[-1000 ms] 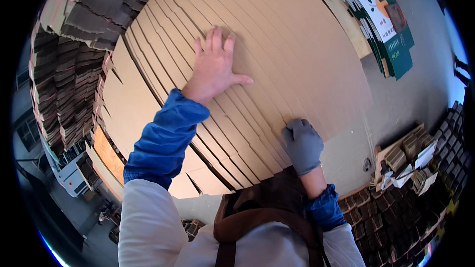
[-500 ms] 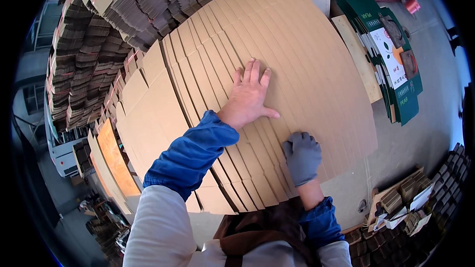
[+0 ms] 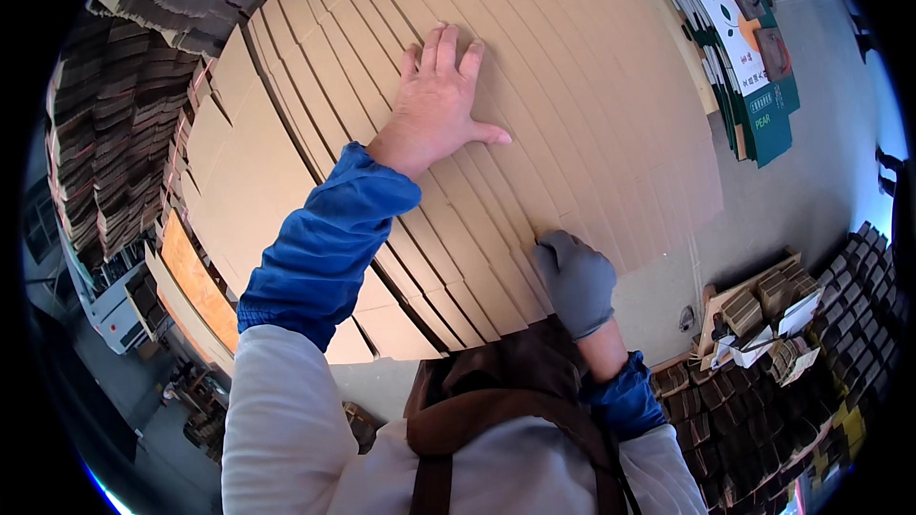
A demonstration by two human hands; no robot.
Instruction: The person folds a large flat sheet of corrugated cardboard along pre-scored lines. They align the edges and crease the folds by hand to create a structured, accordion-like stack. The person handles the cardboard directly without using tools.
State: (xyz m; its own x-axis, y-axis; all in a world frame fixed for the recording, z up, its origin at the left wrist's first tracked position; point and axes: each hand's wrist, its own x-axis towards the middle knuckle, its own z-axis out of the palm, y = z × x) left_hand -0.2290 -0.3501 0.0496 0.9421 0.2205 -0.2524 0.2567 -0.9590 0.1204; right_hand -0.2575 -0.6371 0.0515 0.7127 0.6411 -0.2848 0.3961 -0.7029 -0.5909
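Note:
A wide fan of overlapping flat brown cardboard sheets (image 3: 592, 124) spreads in front of me, their edges stepped like shingles. My bare left hand (image 3: 437, 105) lies palm down on top of it, fingers and thumb spread. At the near edge, to the right, my right hand (image 3: 577, 284) in a grey glove is closed, its curled fingers at the border of the cardboard. What lies under those fingers is mostly hidden by the glove. Blue sleeve covers (image 3: 320, 238) wrap my forearms.
Tall bundles of stacked cardboard (image 3: 114, 133) crowd the left and far left. Folded green printed cartons (image 3: 763, 124) lie at the far right on a board. A wooden crate (image 3: 711, 324) with small brown stacks stands at the lower right, beside rows of dark stacked pieces (image 3: 859, 296).
My view has shifted, so the cardboard, cartons and crate all sit higher and further left. Both hands stay on the cardboard in nearly the same places; the right wrist has turned slightly.

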